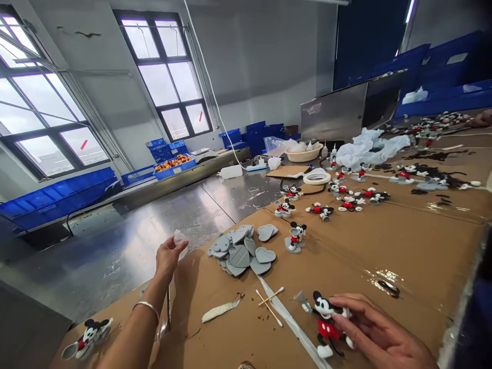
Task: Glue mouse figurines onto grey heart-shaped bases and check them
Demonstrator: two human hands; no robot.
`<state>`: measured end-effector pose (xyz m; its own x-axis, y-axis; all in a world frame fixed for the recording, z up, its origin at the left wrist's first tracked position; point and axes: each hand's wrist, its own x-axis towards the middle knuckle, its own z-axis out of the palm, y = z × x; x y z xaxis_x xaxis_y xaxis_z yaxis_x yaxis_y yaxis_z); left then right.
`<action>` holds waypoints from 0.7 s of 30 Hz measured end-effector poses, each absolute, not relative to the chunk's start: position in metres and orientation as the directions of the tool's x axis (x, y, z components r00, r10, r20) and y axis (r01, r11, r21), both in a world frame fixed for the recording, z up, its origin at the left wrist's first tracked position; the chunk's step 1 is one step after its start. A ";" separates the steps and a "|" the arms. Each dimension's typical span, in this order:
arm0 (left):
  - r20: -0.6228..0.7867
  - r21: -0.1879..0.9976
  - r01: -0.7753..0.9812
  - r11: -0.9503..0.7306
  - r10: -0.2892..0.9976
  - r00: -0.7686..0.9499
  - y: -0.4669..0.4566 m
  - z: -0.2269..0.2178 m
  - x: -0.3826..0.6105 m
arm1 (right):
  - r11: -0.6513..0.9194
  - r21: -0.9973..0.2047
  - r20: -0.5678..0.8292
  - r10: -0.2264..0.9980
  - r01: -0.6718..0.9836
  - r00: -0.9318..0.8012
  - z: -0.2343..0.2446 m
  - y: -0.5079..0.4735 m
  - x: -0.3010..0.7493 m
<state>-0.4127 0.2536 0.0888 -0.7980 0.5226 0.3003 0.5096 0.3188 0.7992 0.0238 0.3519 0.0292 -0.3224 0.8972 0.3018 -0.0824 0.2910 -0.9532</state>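
My right hand (378, 328) grips a Mickey Mouse figurine (326, 323) with black ears and red shorts, just above the cardboard at the front. A small grey piece sticks out beside the figurine's raised hand. Out to the left, my left hand (169, 256) pinches a small white tuft (179, 237), perhaps cotton or tissue. Between the hands lie a pile of grey heart-shaped bases (239, 256), crossed cotton swabs (271, 302) and a small knife (221, 310) with a wrapped handle. One figurine (295, 237) stands upright on a grey base to the right of the pile.
Cardboard (430, 241) covers the metal table (154, 205). More figurines (348, 204) lie at the back right, near a crumpled plastic bag (376, 146), a tape roll (317, 176) and a cream basket (305, 155). Another figurine (89, 338) lies front left. Someone's hand (481, 119) shows far right.
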 end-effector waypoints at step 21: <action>0.198 -0.572 0.818 -0.055 0.959 0.203 0.114 0.127 -0.211 | 0.411 -0.898 0.440 0.816 -0.160 -0.375 0.034 0.341 0.027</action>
